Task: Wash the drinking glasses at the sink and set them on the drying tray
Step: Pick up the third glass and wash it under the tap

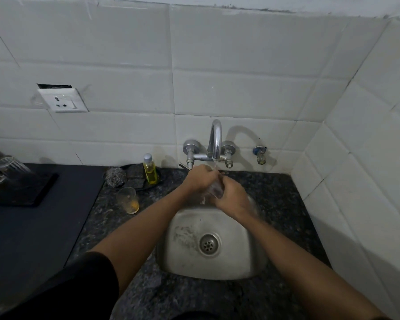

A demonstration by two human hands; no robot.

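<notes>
A clear drinking glass is held over the back of the steel sink, under water running from the tap. My right hand grips its body from the right. My left hand has its fingers curled at the glass's rim, partly hiding it. A second glass with orange residue at the bottom stands upright on the granite counter left of the sink. Two upturned glasses rest on the dark drying tray at far left.
A yellow soap bottle, a steel scrubber and a dark sponge sit in a dish behind the second glass. A black cooktop surface covers the left counter. Tiled walls close in behind and on the right; a socket is on the wall.
</notes>
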